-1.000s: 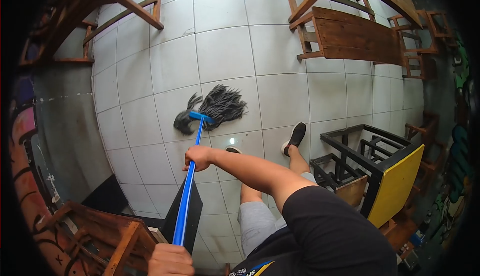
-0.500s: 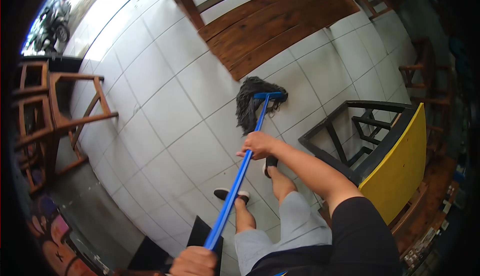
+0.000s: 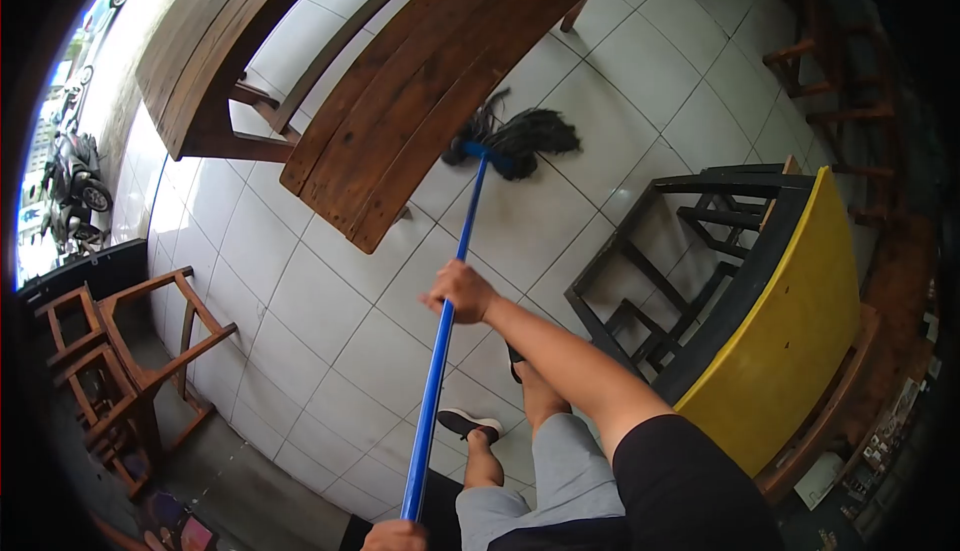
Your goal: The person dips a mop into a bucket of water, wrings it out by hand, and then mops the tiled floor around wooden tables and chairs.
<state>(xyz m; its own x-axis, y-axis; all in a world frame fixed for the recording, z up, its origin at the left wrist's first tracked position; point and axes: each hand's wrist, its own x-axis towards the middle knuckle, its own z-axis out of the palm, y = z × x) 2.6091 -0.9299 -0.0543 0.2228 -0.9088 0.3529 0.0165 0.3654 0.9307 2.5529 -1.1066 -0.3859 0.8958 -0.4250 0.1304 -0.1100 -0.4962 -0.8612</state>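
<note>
Person mopping, two bare hands on one mop. Right hand held the pole partway down, fingers curled around it, tips a bit blurred. Left hand sat at the upper end, knuckles folded over; most of it was out of view, so I couldn't tell each finger's position. Mop head was down on the tiled floor, just beside the wooden bench; couldn't tell if they touched. Dark strands fanned out from a blue clamp. Yellow-topped table stood near the right arm.

Handling, my guess: pole light, stiff, smooth, maybe slippery if wet; strands soft, floppy, heavier when soaked. Nothing fragile. Best hold: pole only, one hand near the top, the other partway down, hands well apart, off the strands.
</note>
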